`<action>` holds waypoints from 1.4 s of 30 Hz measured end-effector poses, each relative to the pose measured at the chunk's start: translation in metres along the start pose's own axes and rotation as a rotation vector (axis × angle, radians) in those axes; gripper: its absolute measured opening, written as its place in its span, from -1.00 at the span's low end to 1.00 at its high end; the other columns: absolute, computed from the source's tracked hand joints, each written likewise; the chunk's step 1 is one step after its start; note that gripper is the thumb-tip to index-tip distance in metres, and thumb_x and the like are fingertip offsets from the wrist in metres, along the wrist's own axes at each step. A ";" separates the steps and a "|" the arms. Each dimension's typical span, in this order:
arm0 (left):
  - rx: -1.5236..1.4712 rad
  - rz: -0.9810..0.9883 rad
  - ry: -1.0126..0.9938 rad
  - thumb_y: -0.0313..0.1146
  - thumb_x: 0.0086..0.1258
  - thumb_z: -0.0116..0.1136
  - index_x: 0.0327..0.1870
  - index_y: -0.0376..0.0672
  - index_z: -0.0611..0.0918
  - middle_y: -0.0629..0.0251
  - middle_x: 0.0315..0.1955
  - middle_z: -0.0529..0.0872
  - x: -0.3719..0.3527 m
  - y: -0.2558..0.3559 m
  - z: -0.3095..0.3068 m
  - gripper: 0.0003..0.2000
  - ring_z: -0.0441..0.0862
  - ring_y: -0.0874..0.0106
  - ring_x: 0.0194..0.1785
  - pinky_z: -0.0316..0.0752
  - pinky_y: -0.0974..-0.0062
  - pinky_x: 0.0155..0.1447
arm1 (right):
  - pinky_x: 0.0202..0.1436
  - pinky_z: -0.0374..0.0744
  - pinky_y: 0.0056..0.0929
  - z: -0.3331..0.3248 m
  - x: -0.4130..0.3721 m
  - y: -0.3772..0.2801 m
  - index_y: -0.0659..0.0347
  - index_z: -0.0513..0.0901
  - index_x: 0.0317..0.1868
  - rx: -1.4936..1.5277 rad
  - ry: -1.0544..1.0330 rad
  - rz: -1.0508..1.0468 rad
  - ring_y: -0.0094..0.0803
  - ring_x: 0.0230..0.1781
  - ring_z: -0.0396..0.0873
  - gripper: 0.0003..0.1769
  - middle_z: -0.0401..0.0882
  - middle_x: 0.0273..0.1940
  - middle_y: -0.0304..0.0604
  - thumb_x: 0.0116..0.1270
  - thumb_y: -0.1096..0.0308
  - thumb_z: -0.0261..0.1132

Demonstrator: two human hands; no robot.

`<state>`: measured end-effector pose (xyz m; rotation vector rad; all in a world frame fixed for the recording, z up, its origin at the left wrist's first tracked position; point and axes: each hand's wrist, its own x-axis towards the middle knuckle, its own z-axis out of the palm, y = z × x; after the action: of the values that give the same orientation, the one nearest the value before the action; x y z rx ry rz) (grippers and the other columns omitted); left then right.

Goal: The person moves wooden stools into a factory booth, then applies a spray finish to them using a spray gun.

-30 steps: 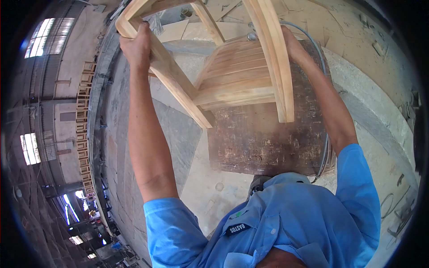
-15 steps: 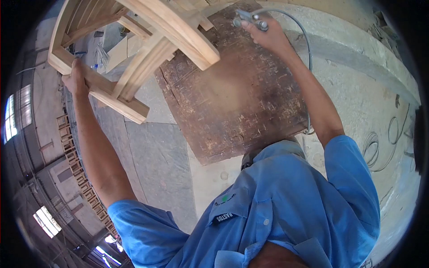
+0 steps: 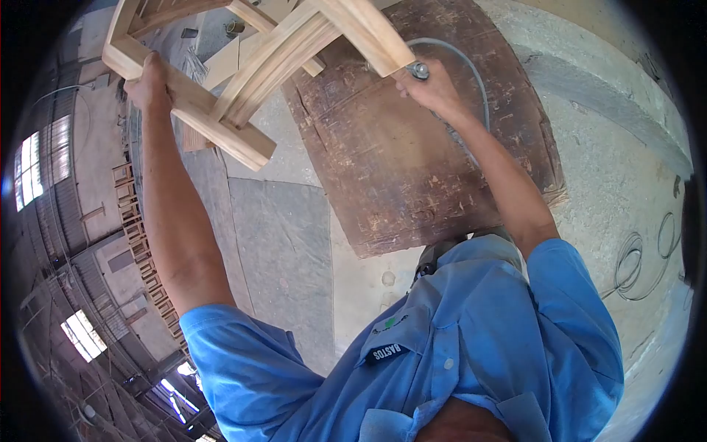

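Observation:
A pale wooden chair frame [image 3: 283,66] hangs tilted at the upper left and upper middle. My left hand [image 3: 149,85] is wrapped round one of its wooden members at the left. Close to the end of the frame's right-hand leg, my right hand [image 3: 429,82] grips a metal spray gun [image 3: 418,70], mostly hidden by the fingers and the wood. A grey hose [image 3: 475,66] curves up and over from the tool and runs down behind my right forearm.
Below the frame lies a stained brown board [image 3: 412,177]. Coiled hose [image 3: 630,265] rests on the floor at the right. A row of wooden frames [image 3: 136,236] stands far left. A concrete ledge [image 3: 611,103] curves along the upper right.
The chair frame and my left hand have shifted right in view. My right hand has come lower with the spray gun, which is now beside the frame's leg end and partly hidden.

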<state>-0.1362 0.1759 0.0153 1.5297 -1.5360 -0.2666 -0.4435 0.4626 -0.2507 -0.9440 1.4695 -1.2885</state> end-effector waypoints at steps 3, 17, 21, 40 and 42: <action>-0.010 -0.034 0.066 -0.13 -0.10 0.44 0.15 -0.42 0.44 -0.03 0.02 0.59 -0.026 0.022 0.006 -0.22 0.63 0.23 0.02 0.53 0.37 0.12 | -0.29 0.58 -0.31 0.020 -0.013 0.003 0.23 0.70 -0.13 -0.117 0.014 0.015 -0.40 -0.47 0.63 -0.46 0.67 -0.48 -0.12 0.26 -0.14 0.31; -0.352 0.103 -0.019 -0.27 -0.03 0.46 0.07 -0.42 0.50 0.10 -0.11 0.64 -0.132 0.025 -0.024 -0.37 0.63 0.34 -0.12 0.54 0.41 -0.02 | -0.30 0.51 -0.55 -0.085 -0.205 0.026 0.24 0.60 -0.05 0.098 0.120 0.009 -0.58 -0.33 0.55 -0.68 0.60 -0.37 -0.31 0.47 0.14 0.17; -0.397 0.216 0.004 -0.25 -0.05 0.46 0.10 -0.43 0.46 0.05 -0.10 0.62 -0.180 0.010 -0.031 -0.32 0.61 0.30 -0.09 0.51 0.39 0.04 | -0.29 0.52 -0.51 -0.114 -0.255 0.002 0.24 0.62 -0.09 0.123 0.255 0.117 -0.51 -0.30 0.58 -0.61 0.63 -0.34 -0.28 0.45 0.04 0.18; -0.495 0.079 0.025 -0.50 0.15 0.32 0.25 -0.45 0.26 -0.05 0.15 0.38 -0.449 -0.085 -0.015 -0.35 0.40 0.22 0.19 0.31 0.27 0.30 | -0.56 0.35 -0.63 -0.147 -0.325 0.033 0.21 0.64 -0.17 0.095 0.455 0.123 -0.57 -0.43 0.57 -0.56 0.66 -0.37 -0.24 0.42 -0.05 0.19; -0.501 0.066 0.008 -0.51 0.16 0.32 0.25 -0.44 0.27 -0.05 0.16 0.38 -0.474 -0.111 -0.007 -0.35 0.39 0.21 0.21 0.26 0.28 0.34 | -0.55 0.35 -0.63 -0.160 -0.332 0.039 0.21 0.63 -0.14 0.081 0.423 0.148 -0.57 -0.42 0.57 -0.55 0.65 -0.38 -0.24 0.41 -0.06 0.20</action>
<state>-0.1498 0.5715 -0.2678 1.0816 -1.3780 -0.5607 -0.5076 0.8269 -0.2354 -0.5146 1.7557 -1.4836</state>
